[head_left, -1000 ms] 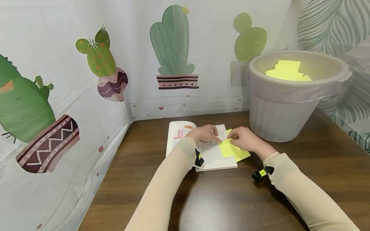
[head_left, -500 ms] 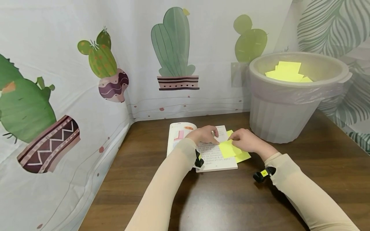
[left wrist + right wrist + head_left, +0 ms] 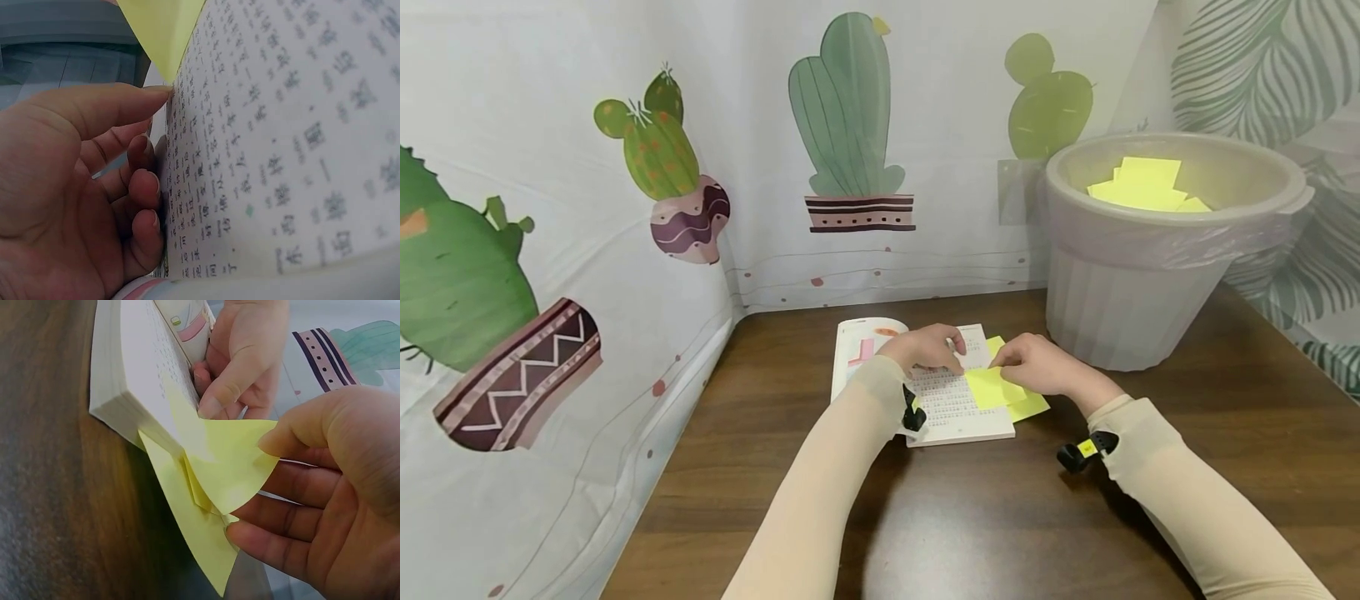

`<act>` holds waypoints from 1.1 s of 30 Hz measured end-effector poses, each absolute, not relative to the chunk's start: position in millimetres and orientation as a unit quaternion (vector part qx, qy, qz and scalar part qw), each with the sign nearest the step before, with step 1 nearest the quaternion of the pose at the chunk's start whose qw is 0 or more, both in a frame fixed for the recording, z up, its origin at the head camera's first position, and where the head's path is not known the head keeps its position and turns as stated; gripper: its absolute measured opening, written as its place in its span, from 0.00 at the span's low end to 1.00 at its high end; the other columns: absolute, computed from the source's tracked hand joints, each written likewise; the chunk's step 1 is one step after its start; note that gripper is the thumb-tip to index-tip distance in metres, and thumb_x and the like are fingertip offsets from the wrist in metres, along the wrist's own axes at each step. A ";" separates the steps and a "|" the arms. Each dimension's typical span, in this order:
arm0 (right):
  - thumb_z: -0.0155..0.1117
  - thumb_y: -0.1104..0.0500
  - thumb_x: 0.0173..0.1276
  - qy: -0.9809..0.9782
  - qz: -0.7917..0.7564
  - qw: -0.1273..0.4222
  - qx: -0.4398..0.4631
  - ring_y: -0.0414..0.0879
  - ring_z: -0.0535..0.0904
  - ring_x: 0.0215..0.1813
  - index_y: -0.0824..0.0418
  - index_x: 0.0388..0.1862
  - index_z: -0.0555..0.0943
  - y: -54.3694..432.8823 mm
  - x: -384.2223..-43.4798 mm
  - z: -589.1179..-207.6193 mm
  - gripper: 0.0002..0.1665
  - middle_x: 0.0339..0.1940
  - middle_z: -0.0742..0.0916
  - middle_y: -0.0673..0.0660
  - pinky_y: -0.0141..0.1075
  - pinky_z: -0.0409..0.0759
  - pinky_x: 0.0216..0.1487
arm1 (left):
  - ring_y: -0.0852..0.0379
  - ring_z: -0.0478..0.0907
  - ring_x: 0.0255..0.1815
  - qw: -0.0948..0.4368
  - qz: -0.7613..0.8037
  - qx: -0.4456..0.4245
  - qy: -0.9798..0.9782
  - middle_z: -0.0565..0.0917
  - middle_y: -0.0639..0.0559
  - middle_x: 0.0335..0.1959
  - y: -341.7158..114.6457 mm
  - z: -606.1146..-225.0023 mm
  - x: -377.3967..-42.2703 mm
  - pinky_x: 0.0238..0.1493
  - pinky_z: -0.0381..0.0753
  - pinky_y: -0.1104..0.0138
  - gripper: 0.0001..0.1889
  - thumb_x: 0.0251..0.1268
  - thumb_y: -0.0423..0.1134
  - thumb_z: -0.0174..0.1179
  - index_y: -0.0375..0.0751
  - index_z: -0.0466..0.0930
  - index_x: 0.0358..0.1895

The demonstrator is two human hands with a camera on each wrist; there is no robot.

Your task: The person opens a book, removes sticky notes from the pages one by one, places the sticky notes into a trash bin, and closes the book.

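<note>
An open book [image 3: 958,429] with printed pages lies on the wooden table. My left hand [image 3: 928,346] is over its right page; in the left wrist view the thumb [image 3: 125,106] touches the page beside a yellow note's corner, and the other fingers are loosely bent. My right hand [image 3: 1037,364] pinches a yellow sticky note [image 3: 234,456] between thumb and fingers, and the note bends up from the page's right edge. Beneath it, more yellow notes [image 3: 187,519] jut out past the book's edge.
A grey lined bin [image 3: 1127,308] stands at the back right of the table [image 3: 760,467], with several yellow notes [image 3: 1150,179] inside. Behind the table hangs a cactus-print cloth [image 3: 775,275].
My left thumb has drawn slightly back from the note's corner. The right hand keeps hold of the note with hardly any shift. The book has stayed in place.
</note>
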State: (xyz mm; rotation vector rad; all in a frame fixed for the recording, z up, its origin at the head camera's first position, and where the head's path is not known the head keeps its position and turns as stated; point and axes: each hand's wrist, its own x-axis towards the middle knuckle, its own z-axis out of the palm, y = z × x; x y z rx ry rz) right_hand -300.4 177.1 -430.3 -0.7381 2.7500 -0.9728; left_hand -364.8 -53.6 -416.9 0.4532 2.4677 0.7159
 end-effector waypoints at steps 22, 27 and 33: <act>0.60 0.67 0.67 0.889 -0.336 0.077 -0.302 0.43 0.80 0.39 0.60 0.44 0.91 182.0 -296.1 -417.9 0.15 0.45 0.92 0.54 0.39 0.80 0.46 | 0.57 0.67 0.22 0.262 0.283 0.153 0.910 0.78 0.53 0.39 -52.2 -419.2 -365.0 0.29 0.69 0.64 0.15 0.62 0.42 0.72 0.52 0.80 0.50; 0.61 0.66 0.67 0.886 -0.340 0.082 -0.305 0.42 0.81 0.40 0.59 0.44 0.91 183.4 -297.1 -418.3 0.14 0.44 0.92 0.54 0.41 0.81 0.48 | 0.57 0.67 0.24 0.262 0.278 0.155 0.911 0.77 0.53 0.37 -52.0 -419.3 -365.2 0.30 0.70 0.64 0.16 0.62 0.43 0.72 0.51 0.80 0.51; 0.62 0.66 0.68 0.877 -0.354 0.097 -0.311 0.42 0.81 0.39 0.58 0.44 0.91 184.2 -296.6 -417.4 0.13 0.42 0.92 0.53 0.39 0.81 0.46 | 0.58 0.68 0.25 0.258 0.270 0.160 0.914 0.76 0.54 0.35 -51.2 -418.1 -363.6 0.32 0.71 0.64 0.16 0.62 0.44 0.72 0.50 0.80 0.51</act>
